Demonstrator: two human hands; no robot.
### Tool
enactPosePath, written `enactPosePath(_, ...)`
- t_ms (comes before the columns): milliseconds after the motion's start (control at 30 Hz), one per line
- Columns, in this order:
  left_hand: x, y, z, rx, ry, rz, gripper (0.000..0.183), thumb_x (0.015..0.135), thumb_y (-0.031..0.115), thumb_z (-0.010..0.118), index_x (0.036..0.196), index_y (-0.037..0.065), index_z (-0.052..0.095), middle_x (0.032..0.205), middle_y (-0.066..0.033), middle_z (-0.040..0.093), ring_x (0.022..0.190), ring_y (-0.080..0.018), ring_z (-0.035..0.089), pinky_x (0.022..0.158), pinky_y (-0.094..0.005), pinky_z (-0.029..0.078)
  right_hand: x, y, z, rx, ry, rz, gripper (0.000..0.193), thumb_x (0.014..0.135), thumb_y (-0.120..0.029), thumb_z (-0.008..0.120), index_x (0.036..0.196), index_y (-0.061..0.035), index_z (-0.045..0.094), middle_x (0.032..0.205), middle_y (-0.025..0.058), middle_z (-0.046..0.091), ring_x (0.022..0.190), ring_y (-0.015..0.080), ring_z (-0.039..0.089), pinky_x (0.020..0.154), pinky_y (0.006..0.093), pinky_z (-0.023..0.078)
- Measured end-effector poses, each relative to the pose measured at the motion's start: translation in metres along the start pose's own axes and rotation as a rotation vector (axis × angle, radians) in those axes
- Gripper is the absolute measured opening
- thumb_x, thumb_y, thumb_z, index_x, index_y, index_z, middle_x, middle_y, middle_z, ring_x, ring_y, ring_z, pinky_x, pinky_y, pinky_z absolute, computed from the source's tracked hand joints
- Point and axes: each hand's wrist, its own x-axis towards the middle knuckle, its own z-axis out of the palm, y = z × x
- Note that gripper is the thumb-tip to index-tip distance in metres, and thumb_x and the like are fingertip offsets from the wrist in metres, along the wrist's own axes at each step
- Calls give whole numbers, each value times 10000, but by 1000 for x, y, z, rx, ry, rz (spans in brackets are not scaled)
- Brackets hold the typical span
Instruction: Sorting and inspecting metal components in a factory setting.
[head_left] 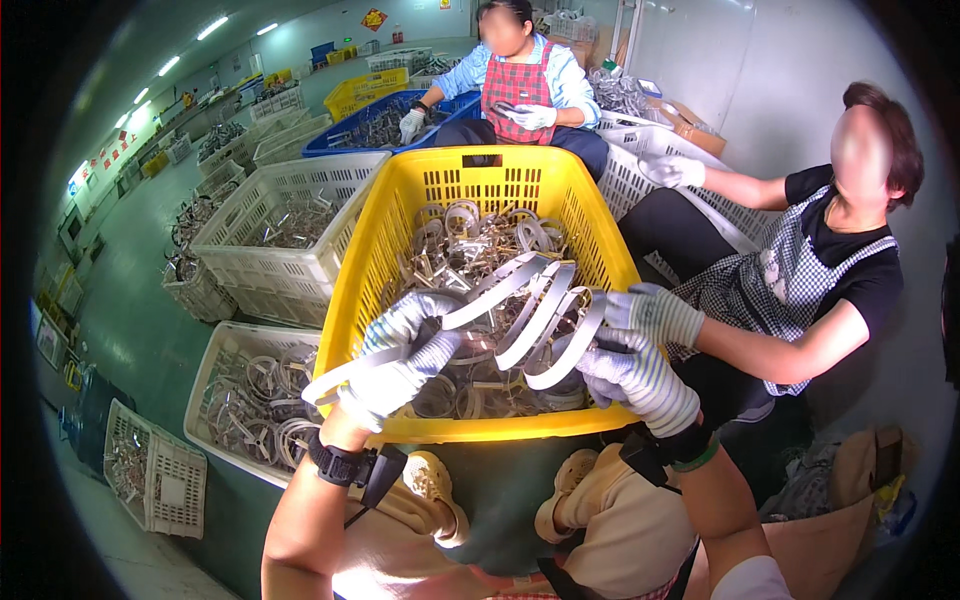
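Note:
Over the near half of a yellow crate (490, 430), both my hands, in striped work gloves, hold a row of curved metal bands (545, 315) that look like band clamps. My left hand (400, 355) is closed on the left ends, and one band (350, 374) sticks out beside its wrist. Closed at the lower right ends of the row is my right hand (635, 378). A co-worker's gloved hand (660, 315) is just beyond it, close to the bands. Beneath them, a heap of metal rings and T-shaped fittings (475, 265) lies in the crate.
Two people sit around the crate, one at the far side (525, 80) and one at the right (800, 250). White crates of metal parts (290, 215) stand at the left. A blue crate (320, 145) is behind. Cardboard (830, 540) lies at the lower right.

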Motion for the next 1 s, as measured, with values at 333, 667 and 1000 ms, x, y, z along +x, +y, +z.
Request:
enactPosePath(333, -2, -3, -1, 58, 14, -39, 165, 830, 61, 654, 992, 42, 629, 898, -11, 617, 835, -94, 562, 767, -252, 465, -1, -6, 11, 119, -60, 20, 195, 856, -240, 646, 940, -65, 638, 552, -62, 430, 458, 37, 385, 461, 220, 339)
enactPosePath(667, -6, 10, 0, 92, 7, 18, 213, 816, 68, 668, 1026, 29, 661, 919, -57, 645, 856, -147, 597, 785, -285, 480, -7, -10, 15, 127, -46, 72, 220, 877, -254, 626, 956, -50, 645, 542, -63, 416, 458, 39, 374, 462, 217, 346)
enactPosePath(1000, -6, 13, 4, -12, -23, -27, 217, 815, 30, 668, 1032, 33, 659, 929, -47, 652, 866, -125, 603, 777, -269, 494, -8, -13, 15, 192, -40, 79, 204, 877, -226, 625, 973, -47, 644, 549, -54, 425, 454, 41, 378, 452, 223, 349)
